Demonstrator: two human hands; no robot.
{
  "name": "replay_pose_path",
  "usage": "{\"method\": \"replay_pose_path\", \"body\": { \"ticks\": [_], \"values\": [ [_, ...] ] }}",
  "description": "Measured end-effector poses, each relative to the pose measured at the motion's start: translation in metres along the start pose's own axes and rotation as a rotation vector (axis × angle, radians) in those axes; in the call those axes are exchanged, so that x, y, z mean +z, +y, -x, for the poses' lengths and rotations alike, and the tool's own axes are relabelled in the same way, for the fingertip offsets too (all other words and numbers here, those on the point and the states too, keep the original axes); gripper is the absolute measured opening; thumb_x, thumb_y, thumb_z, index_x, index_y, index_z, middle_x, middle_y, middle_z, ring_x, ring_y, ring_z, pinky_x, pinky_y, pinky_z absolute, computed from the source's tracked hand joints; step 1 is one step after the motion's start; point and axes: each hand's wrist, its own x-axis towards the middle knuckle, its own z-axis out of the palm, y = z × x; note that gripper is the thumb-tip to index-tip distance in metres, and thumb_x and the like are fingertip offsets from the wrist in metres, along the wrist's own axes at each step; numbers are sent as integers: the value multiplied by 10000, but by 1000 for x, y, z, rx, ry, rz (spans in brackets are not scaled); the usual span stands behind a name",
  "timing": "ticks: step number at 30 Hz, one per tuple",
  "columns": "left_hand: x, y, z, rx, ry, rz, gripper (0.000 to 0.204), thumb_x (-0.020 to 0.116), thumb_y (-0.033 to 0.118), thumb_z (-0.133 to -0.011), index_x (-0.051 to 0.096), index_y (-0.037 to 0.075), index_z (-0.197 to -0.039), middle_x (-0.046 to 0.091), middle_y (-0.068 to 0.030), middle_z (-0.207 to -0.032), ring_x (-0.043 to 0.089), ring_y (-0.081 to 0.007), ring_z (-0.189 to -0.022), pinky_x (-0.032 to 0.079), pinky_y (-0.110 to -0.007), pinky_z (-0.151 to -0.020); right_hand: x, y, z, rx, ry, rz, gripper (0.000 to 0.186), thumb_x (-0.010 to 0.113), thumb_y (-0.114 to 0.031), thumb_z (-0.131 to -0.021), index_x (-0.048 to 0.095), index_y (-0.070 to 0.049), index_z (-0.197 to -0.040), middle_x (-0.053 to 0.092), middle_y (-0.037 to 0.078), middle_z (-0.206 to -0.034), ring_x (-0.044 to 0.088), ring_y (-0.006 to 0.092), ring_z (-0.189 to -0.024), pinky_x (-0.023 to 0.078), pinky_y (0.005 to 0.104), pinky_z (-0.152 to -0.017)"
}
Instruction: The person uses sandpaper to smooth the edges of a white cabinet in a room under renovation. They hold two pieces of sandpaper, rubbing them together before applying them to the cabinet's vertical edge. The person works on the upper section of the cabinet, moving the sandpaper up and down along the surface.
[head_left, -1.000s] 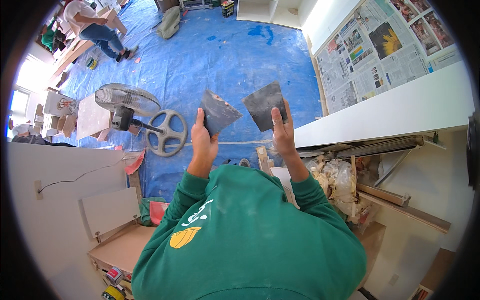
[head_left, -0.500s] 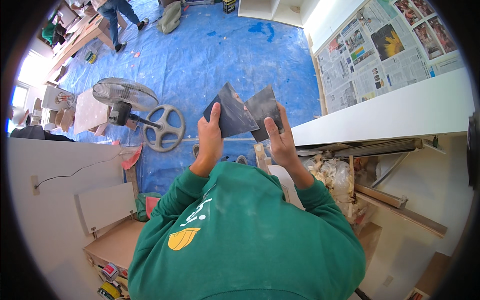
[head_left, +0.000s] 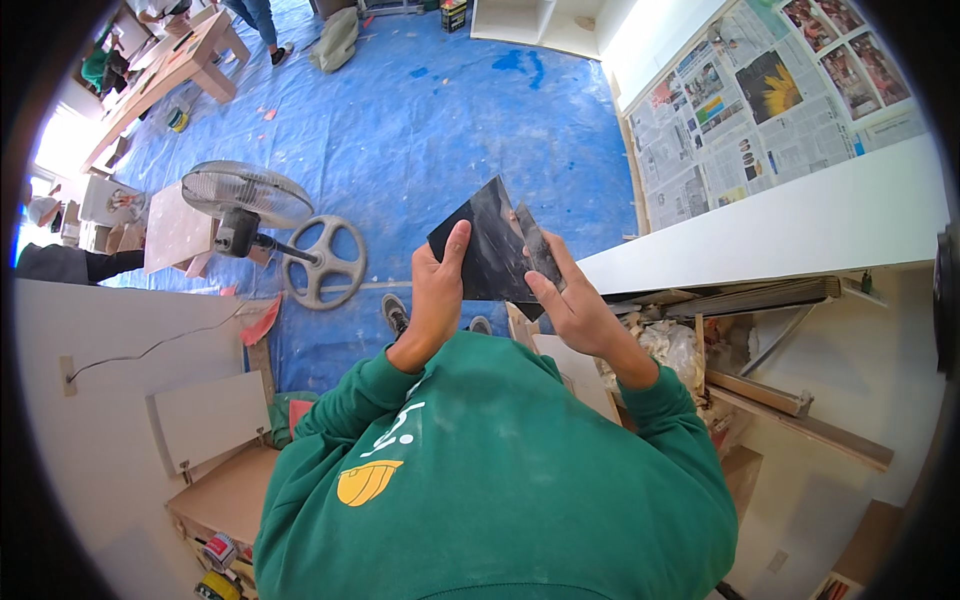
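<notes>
My left hand (head_left: 437,282) is closed on a dark, flat, rectangular plate (head_left: 478,250) with pale smears across its face, the thumb lying on top. Closed around a second, similar dark plate (head_left: 541,262), my right hand (head_left: 583,312) keeps its thumb near the plate's lower part. The two plates touch or overlap in front of my chest, and the left one hides part of the right one. Their exact kind I cannot tell. The fingers beneath both plates are hidden.
A pedestal fan (head_left: 250,195) with a wheel-like base lies left on blue floor sheeting (head_left: 420,130). Newspaper (head_left: 740,110) covers a surface at right, behind a white ledge (head_left: 760,235). Scrap wood and plastic (head_left: 670,345) lie below it. A person (head_left: 262,25) stands far left beside a wooden bench (head_left: 190,50).
The right plate has slid left and tilted against the left one, so they overlap more. Both hands have come closer together. The person at the far left has shifted toward the upper edge.
</notes>
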Motion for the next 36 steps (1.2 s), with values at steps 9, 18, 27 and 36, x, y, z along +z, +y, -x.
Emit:
{"method": "replay_pose_path", "body": {
  "ticks": [9,18,27,36],
  "values": [
    [9,23,6,-18,-143,-83,353,609,318,-1037,694,-8,-929,674,17,-807,538,-35,-660,443,-234,-584,-9,8,3,160,-260,-109,608,523,-247,-1045,299,92,-1497,539,191,-1366,501,257,-1277,379,376,-1095],
    [-14,40,-18,87,65,179,375,612,366,-1024,667,-2,-1061,701,-66,-1020,671,-135,-915,541,-287,-782,-58,99,3,318,-106,-881,519,686,-178,-956,498,12,-1401,613,95,-1310,601,184,-1176,493,344,-1009],
    [-26,21,-29,-252,-54,536,342,596,321,-1019,620,51,-1228,691,-72,-1173,682,-216,-1061,529,-364,-954,-28,66,-11,136,309,-936,556,641,-29,-949,398,-36,-1448,600,107,-1170,627,205,-1008,546,302,-837],
    [13,12,-38,-177,-138,363,368,646,359,-1000,649,26,-1158,704,-69,-1059,696,-180,-939,562,-339,-851,-6,91,-2,303,-361,-1726,428,455,-393,-1037,486,-36,-1273,439,60,-896,436,144,-658,395,251,-480]
  ]
}}
